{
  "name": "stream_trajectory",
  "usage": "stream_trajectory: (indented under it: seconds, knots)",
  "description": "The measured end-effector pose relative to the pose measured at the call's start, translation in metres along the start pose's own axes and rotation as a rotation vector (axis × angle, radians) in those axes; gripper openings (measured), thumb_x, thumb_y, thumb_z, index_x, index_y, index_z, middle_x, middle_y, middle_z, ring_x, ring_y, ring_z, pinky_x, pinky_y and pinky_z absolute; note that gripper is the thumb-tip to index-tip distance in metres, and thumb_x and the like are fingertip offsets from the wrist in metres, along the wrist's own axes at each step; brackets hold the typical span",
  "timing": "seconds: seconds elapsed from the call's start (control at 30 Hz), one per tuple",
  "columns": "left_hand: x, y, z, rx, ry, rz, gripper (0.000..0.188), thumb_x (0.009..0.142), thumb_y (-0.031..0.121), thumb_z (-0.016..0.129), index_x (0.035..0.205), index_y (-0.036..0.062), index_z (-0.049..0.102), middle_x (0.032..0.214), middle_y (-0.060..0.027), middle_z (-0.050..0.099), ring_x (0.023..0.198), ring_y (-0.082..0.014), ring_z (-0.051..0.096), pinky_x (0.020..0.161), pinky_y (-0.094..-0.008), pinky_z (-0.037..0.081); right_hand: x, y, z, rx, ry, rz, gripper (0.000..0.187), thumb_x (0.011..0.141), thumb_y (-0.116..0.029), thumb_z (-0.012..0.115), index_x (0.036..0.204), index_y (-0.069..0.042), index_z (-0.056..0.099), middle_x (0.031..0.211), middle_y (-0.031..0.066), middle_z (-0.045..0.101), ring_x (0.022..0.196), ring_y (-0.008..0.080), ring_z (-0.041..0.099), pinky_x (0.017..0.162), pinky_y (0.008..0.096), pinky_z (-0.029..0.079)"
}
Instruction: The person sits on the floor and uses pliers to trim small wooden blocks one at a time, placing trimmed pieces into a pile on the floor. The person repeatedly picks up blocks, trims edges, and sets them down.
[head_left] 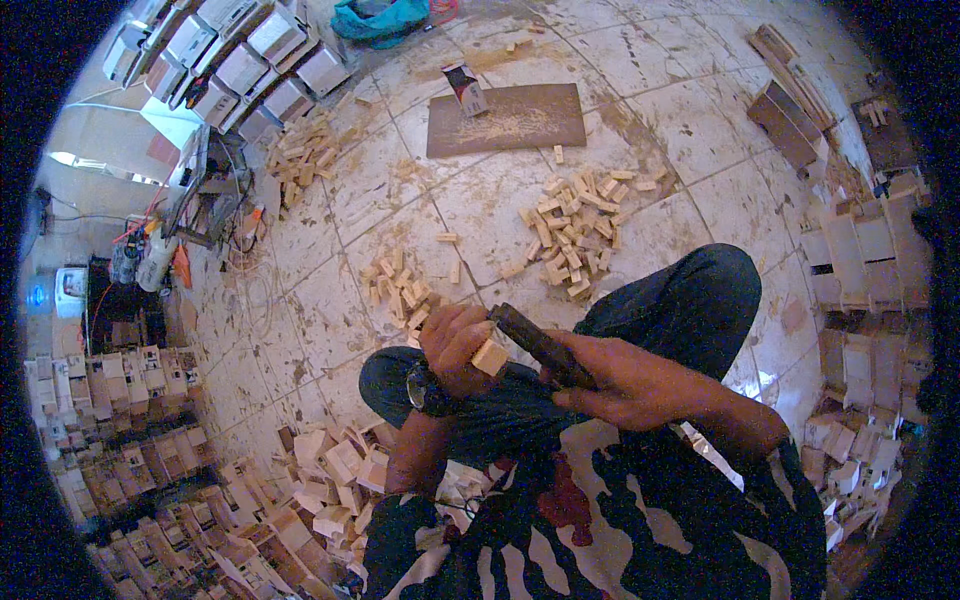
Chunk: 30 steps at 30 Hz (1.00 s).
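My left hand (455,338), with a watch (422,386) on its wrist, is closed around a small pale wooden block (490,358). One end of the block sticks out toward my right hand. My right hand (635,378) grips a long dark flat bar (538,342), perhaps a file; its kind is not plain. The bar's far end lies beside the block and the left fingers; whether they touch I cannot tell. Both hands are above my bent legs. Beyond the left hand lies a loose heap of small wooden blocks (400,290), and a larger heap (575,230) is ahead of the right knee.
A brown board (550,105) strewn with shavings lies on the tiled floor, with a small box (464,90) standing on it. Another block pile (300,155) is at far left, near stacked white cases (240,70). Many wooden pieces (130,400) stand along the left; boards (785,110) lean at right.
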<state>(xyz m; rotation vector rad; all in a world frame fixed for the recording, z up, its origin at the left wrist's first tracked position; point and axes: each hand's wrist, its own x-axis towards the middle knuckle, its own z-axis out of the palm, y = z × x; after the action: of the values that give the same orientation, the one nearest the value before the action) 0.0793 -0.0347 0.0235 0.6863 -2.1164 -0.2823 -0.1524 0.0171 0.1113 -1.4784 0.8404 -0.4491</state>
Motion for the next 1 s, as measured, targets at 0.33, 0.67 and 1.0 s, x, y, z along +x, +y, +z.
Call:
stream_trajectory:
  seconds: [0.33, 0.67, 1.0]
  knots:
    - [-0.002, 0.002, 0.011, -0.012, 0.081, -0.053, 0.031, 0.062, 0.018, 0.069, 0.087, 0.0059, 0.056, 0.084, -0.0136, 0.064, 0.073, -0.0314, 0.063, 0.064, -0.0407, 0.05, 0.001, 0.0, 0.005, -0.063, 0.049, -0.01, 0.05, 0.085, -0.011, 0.056, 0.129, 0.0, 0.033, 0.093, 0.015, 0.056, 0.086, 0.0285, 0.057, 0.076, 0.0388, 0.046]
    - [-0.006, 0.012, 0.028, -0.152, 0.101, -0.333, 0.027, 0.077, 0.025, 0.058, 0.093, 0.0035, 0.055, 0.075, -0.011, 0.06, 0.065, -0.0265, 0.059, 0.06, -0.0365, 0.049, 0.002, 0.0, 0.011, -0.213, 0.188, 0.068, 0.048, 0.083, -0.006, 0.055, 0.126, -0.001, 0.034, 0.085, 0.0176, 0.053, 0.079, 0.033, 0.056, 0.071, 0.0419, 0.045]
    - [0.028, 0.057, 0.064, -0.247, 0.511, -0.828, 0.047, 0.094, 0.04, 0.035, 0.111, -0.003, 0.045, 0.078, -0.0103, 0.056, 0.064, -0.0177, 0.055, 0.059, -0.0294, 0.049, 0.005, 0.008, 0.016, -0.355, 0.376, 0.186, 0.05, 0.079, 0.0, 0.051, 0.126, 0.003, 0.033, 0.113, 0.0263, 0.048, 0.108, 0.0412, 0.048, 0.092, 0.0439, 0.04]
